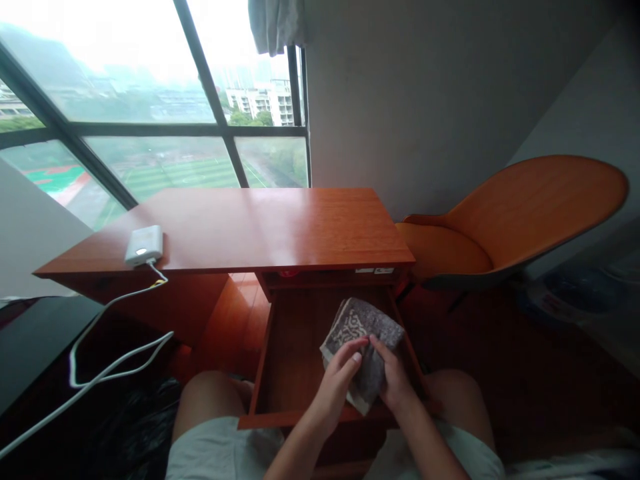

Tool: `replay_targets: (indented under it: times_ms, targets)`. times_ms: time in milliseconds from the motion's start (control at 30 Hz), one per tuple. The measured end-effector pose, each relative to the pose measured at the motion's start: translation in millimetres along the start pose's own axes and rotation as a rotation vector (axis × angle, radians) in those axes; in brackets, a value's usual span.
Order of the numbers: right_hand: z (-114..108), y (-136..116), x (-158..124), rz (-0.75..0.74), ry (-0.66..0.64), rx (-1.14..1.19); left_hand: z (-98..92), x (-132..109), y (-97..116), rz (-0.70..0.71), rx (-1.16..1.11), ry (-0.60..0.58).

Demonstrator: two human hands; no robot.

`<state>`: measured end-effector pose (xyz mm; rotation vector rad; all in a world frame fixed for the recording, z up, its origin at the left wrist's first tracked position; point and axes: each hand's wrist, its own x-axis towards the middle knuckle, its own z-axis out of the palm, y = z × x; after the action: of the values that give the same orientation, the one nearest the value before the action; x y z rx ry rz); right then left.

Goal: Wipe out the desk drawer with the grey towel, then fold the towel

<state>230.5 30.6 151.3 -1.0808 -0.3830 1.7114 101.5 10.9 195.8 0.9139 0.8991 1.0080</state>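
A folded grey patterned cloth is held over the pulled-out wooden drawer of the desk. My left hand grips the cloth's near left edge, fingers curled over it. My right hand pinches the cloth's near right side, thumb on top. Both hands sit above the right half of the drawer. My knees show on either side of the drawer front.
A white power adapter lies on the desk's left end, its white cable trailing down to the floor. An orange shell chair stands to the right. A large window and grey wall lie behind the desk.
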Motion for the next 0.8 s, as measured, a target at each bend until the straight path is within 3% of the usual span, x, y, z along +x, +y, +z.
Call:
replay_targets:
  times_ms: [67,133,233,300,367,500,633,800]
  targets:
    - [-13,-16,6,-0.069,0.139,-0.022,-14.6,-6,5,0.017,0.137,-0.017]
    - [-23,-33,12,-0.217,0.27,-0.088,-39.6,-16,8,0.056,0.285,0.067]
    - [-32,-54,26,-0.474,0.357,-0.397,-88.5,-42,13,0.108,0.486,0.369]
    - [-32,-55,39,-0.638,0.317,-0.652,-119.8,-65,14,0.104,0.578,0.581]
    - [-23,-43,56,-0.705,0.261,-0.805,-143.5,-86,11,0.099,0.644,0.76]
    - [21,2,88,-0.455,0.18,-0.928,-161.8,-109,-16,0.006,0.534,0.904]
    - [84,32,103,-0.419,0.069,-0.944,-160.3,-102,-49,-0.021,0.289,1.05]
    - [154,47,111,-0.366,-0.056,-0.929,-169.1,-94,-69,-0.053,0.24,1.148]
